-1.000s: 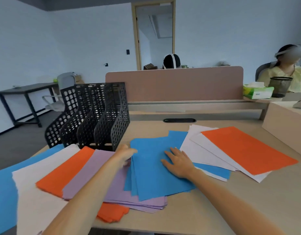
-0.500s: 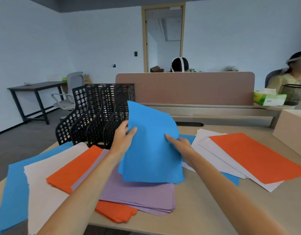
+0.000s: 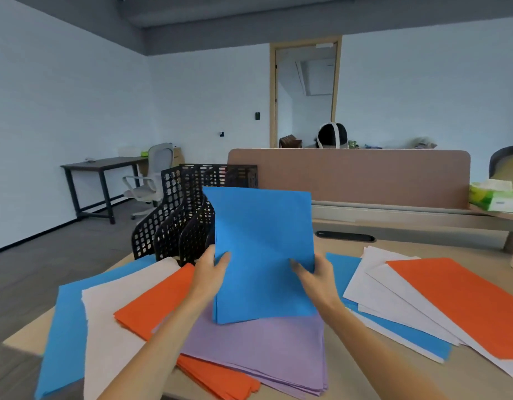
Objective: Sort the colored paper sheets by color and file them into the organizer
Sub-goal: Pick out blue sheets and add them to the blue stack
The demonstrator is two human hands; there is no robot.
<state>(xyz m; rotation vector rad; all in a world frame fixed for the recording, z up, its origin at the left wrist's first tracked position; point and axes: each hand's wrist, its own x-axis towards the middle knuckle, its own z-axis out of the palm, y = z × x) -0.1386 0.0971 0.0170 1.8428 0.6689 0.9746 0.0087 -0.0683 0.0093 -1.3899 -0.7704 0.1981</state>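
Two hands busy: left hand (image 3: 209,274), right hand (image 3: 319,277) holding blue stack (image 3: 264,243) upright, fingers (image 3: 223,257) clamped on sides, above purple pile (image 3: 264,350), near organizer (image 3: 177,215). Slots seemingly empty; other colours waiting on tabletop (image 3: 422,246).

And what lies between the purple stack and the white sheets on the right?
A blue sheet on the desk, partly under the white sheets; head view.

Both bare forearms reach forward. The left hand (image 3: 210,274) and right hand (image 3: 319,277), raised side by side, pinch the upright blue sheets (image 3: 264,235) at opposite edges, thumbs on the near face.
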